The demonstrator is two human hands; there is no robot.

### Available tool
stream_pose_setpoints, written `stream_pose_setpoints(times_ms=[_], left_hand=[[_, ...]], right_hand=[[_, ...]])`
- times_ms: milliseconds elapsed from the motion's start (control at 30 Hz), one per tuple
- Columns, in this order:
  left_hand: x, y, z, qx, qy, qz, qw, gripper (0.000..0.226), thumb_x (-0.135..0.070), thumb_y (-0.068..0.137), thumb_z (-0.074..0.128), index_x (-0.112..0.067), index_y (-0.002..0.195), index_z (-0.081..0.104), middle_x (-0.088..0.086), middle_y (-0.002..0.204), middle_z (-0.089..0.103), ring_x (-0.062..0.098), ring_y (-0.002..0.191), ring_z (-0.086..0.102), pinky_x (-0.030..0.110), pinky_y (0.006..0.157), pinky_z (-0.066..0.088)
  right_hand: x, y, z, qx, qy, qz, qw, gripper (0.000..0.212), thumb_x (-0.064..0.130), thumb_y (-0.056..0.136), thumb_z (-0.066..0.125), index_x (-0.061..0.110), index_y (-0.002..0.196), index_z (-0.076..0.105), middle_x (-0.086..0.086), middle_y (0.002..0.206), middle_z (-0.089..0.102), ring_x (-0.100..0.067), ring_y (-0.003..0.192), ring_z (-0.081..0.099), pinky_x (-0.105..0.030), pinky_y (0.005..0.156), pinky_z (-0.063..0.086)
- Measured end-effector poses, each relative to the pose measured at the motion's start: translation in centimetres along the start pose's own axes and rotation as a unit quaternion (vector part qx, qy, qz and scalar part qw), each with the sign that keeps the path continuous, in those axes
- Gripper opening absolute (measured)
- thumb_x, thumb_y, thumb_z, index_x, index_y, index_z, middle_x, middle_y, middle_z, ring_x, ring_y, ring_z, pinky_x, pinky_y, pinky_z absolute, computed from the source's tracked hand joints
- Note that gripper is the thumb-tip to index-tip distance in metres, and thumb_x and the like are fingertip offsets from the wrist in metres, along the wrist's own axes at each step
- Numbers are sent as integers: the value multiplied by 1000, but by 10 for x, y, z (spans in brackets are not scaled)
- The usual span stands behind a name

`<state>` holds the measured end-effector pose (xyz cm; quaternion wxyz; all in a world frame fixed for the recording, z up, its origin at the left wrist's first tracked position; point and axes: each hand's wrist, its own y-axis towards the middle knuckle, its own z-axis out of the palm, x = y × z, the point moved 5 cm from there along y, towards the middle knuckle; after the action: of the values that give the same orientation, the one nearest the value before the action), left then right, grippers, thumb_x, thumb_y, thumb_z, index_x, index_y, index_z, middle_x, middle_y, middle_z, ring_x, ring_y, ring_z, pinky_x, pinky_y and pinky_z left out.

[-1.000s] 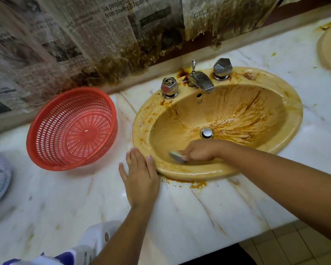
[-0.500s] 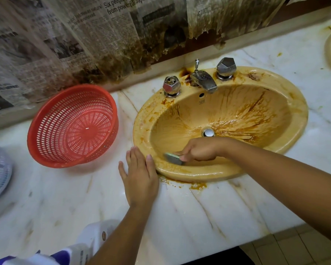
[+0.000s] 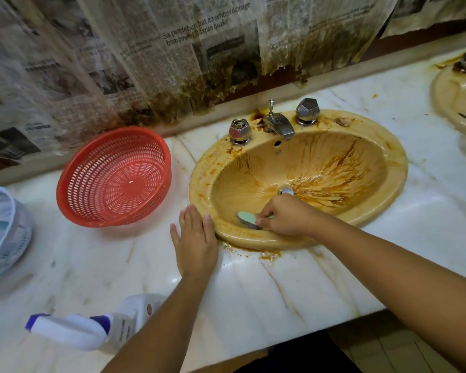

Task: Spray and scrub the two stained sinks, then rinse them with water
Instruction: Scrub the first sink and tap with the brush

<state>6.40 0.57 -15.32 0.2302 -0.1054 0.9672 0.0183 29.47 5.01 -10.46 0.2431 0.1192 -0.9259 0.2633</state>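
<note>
Right grip (image 3: pixel 285 216) pinches sponge (image 3: pixel 246 218) on sink (image 3: pixel 398 162) near wall. Left grip (image 3: pixel 195 238) flat, unclenched, on worktop (image 3: pixel 253 286). Should press hard, work toward streaks (image 3: pixel 334 179).

Looked like some washroom to me, what with a long marble counter (image 3: pixel 253 292) that had a yellow oval sink (image 3: pixel 396 168) set into it, a second sink (image 3: pixel 445 103) further along on the right, chrome taps (image 3: pixel 280 126) and stained newspaper (image 3: pixel 172 63) hung up right behind them.
</note>
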Motion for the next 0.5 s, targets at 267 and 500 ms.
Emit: stream_pose_setpoints(times_ms=[267,500], left_hand=[[-49,-38,-16,10,-137,76,988,53,-47,102,46,-21,147,54,6,161,34,22,156,10,46,126,15],[-115,-71,-13,67,-149,84,983,56,-57,99,42,-19,76,76,-9,75,72,10,86,59,39,84,48]], right_hand=[[-11,-40,8,-193,91,59,975,17,45,88,73,28,88,70,8,76,63,-15,73,61,-33,58,46],[-13,-82,16,-301,261,37,917,10,31,94,68,23,87,65,12,75,62,-5,72,59,-30,64,48]])
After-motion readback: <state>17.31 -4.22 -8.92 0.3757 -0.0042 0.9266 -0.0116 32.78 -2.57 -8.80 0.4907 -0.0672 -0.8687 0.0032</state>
